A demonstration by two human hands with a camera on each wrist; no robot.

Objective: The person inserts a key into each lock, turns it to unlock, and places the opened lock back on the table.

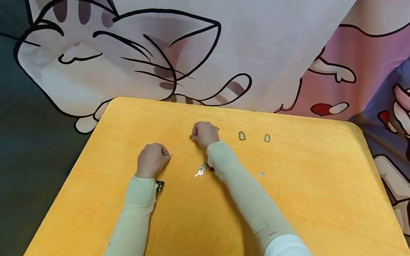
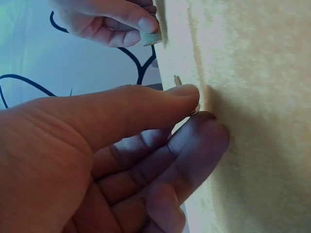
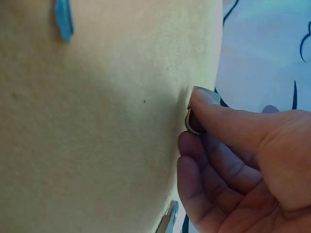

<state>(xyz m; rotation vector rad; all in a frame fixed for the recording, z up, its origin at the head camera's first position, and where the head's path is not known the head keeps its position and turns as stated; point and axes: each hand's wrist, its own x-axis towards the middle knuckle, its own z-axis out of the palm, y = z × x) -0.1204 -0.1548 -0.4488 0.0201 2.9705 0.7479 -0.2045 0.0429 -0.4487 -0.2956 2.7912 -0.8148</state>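
Observation:
My left hand (image 1: 152, 160) is above the left part of the table. Its thumb and index finger pinch a small key (image 2: 177, 80), mostly hidden by the thumb. Farther back and to the right, my right hand (image 1: 204, 133) pinches a small brass padlock (image 3: 210, 93). The padlock's curved shackle (image 3: 189, 121) points toward the curled fingers. Partly behind the right hand is another padlock (image 1: 217, 128). Two more padlocks, one in the middle (image 1: 242, 136) and one farther right (image 1: 267, 138), stand apart in a row.
Silver keys (image 1: 200, 170) lie overlapping near the right wrist. A single key (image 1: 261, 174) lies to the right on the yellow table (image 1: 308, 210). Behind the far edge hangs a cloth (image 1: 264, 50) printed with cartoon cats.

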